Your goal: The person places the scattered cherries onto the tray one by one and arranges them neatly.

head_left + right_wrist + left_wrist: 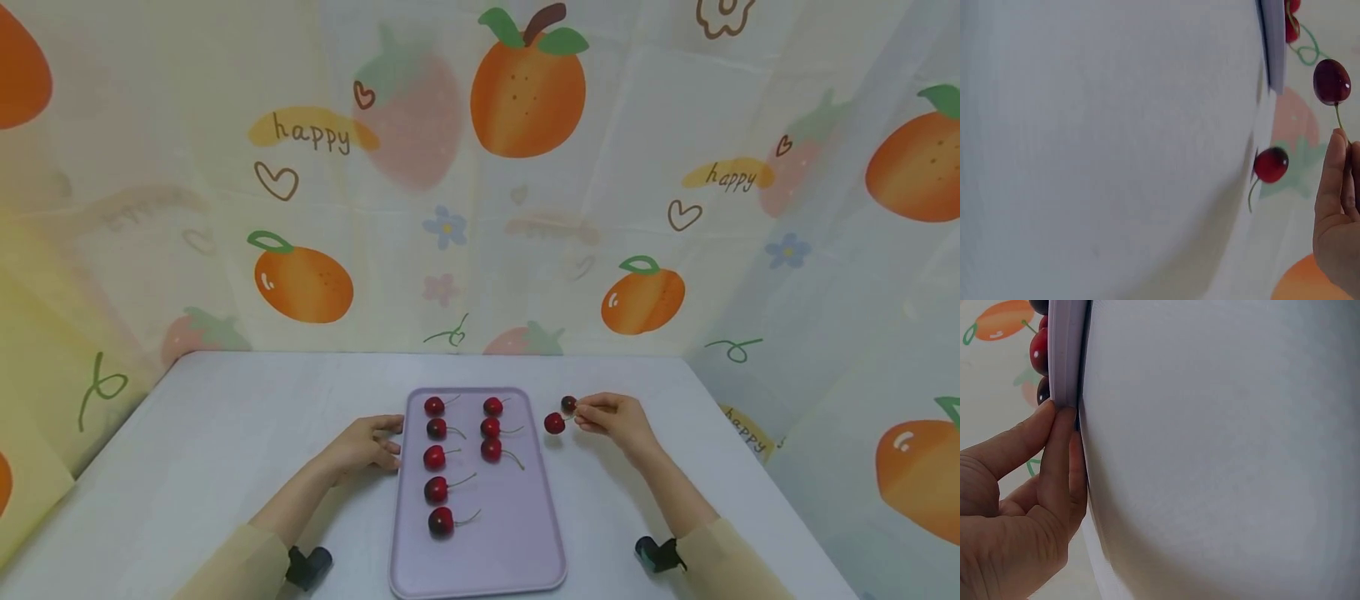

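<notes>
A lilac tray (487, 550) lies on the white table with two columns of cherries on it. Five are in the left column, such as the front-most cherry (441, 522), and three in the right, including a cherry (491, 450) with a curved stem. My left hand (363, 443) holds the tray's left edge, thumb and fingertips against the rim. Right of the tray, my right hand (617, 423) pinches the stem of a dark red cherry (1332, 82), raised off the table. Another cherry (1271, 165) rests on the table close by, its stem hanging free.
The white table (247, 433) extends on both sides of the tray. Behind it hangs a cloth (465, 283) printed with oranges, strawberries and lettering. Dark wrist devices, one on the left (309, 568) and one on the right (657, 554), sit by the sleeves.
</notes>
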Demonstrator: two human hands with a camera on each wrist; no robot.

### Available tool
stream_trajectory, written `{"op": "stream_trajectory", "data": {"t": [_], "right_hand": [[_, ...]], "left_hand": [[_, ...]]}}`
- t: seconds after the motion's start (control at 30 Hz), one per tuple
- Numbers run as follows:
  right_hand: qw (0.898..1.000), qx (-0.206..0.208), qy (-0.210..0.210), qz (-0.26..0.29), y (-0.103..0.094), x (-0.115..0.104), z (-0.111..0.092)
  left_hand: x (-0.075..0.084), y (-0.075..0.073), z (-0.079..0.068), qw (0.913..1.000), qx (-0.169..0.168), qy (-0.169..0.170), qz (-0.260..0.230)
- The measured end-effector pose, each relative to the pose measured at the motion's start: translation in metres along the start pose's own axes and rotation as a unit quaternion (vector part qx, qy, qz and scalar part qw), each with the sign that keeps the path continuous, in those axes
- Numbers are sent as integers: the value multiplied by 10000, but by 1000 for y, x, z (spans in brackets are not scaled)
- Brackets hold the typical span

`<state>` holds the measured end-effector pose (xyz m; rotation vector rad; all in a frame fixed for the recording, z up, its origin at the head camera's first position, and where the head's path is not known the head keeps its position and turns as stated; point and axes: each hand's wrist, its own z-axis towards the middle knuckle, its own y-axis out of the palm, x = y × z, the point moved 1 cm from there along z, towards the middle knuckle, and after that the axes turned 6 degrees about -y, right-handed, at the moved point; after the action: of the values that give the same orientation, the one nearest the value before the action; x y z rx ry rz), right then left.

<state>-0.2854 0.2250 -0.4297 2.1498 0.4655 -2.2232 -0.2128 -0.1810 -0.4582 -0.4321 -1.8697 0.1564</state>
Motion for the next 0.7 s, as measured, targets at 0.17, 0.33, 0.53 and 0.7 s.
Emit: {"op": "stream_trajectory", "data": {"t": [0.17,0.33,0.53,0.7], "right_hand": [[9998,-182,-12,-47,14,-3,-8],[9994,-356,-36,-35,27,-4,-14],[9976,-672,-103,-164,41,-3,-22],[9959,-869,-96,-235,50,-2,-27]], "left_hand": [[-1,0,0,10000,-14,7,1],[0,0,0,10000,1,19,15],[0,0,1,10000,9,3,29],[0,0,1,10000,6,-6,11]]}}
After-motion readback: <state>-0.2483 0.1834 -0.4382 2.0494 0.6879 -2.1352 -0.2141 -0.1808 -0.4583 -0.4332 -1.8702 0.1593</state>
